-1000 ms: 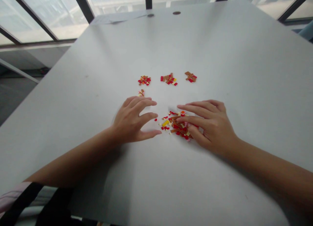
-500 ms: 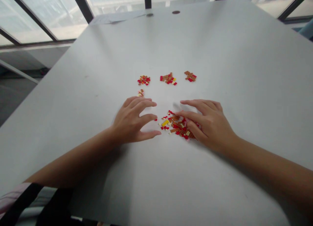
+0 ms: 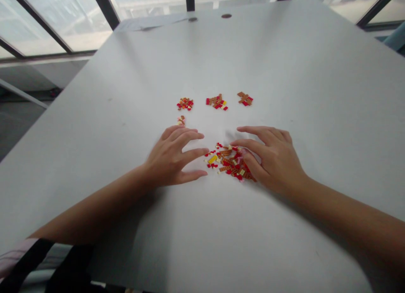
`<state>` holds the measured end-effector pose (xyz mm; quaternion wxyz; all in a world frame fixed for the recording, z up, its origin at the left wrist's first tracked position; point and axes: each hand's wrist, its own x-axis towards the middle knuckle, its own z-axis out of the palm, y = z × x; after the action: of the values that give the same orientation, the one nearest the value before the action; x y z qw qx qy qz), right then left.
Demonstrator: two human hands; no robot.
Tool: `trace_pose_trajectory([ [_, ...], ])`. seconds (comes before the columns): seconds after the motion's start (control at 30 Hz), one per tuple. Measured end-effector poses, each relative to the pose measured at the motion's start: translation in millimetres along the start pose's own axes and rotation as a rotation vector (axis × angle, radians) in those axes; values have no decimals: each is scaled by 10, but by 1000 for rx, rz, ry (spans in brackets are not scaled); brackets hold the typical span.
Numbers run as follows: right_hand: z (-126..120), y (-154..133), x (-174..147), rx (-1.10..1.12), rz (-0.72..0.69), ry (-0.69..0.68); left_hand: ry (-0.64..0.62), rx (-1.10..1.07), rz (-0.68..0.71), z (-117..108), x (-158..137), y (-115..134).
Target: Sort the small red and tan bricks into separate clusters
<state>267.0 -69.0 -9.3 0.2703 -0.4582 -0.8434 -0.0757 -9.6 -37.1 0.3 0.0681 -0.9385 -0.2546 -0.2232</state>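
In the head view, a broad white bench (image 3: 202,229) carries the toy building bricks directly on its surface, sorted into one main heap and four smaller groups. The main heap (image 3: 230,165) lies between the two hands, a loose mix of brown, red, cream and pink pieces, many of them long brown studded plates; a yellow studded brick (image 3: 212,159) sits at its left side among small red bits. The left hand (image 3: 174,155) rests just left of the heap, its fingers and thumb spread well apart, the index fingertip right by the small red pieces (whether it touches one is too small to tell). The right hand (image 3: 268,158) reaches over the heap's right side and covers part of it, index finger and thumb down among the pieces, the other fingers stretched out above the bench; I cannot tell whether a piece is pinched there. Beyond the hands stand three groups in a row: a pile of tiny red, orange and cream pieces (image 3: 185,104) at left, a group of brown and red flat pieces with a yellow one (image 3: 217,102) in the middle, and a brown and red cluster (image 3: 245,99) at right. A small cream and brown cluster (image 3: 181,120) lies just past the left hand's fingers.
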Motion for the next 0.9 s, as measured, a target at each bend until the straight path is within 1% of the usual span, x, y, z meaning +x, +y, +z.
trace_pose_trajectory([
  [0.23, -13, -5, 10, -20, 14, -58, 23, 1, 33, -2, 9, 5],
  [0.5, -30, -1, 22, 47, 48, -20, 19, -6, 40, -8, 8, 0],
  [0.6, -67, 11, 27, 124, 2, 10, 7, -28, 38, -5, 1, 4],
  [0.73, -95, 6, 31, 184, -92, -10, -28, -91, 58, -2, -11, 16],
  [0.9, -89, -6, 32, 193, -123, -31, -113, -151, 114, 9, -21, 28],
])
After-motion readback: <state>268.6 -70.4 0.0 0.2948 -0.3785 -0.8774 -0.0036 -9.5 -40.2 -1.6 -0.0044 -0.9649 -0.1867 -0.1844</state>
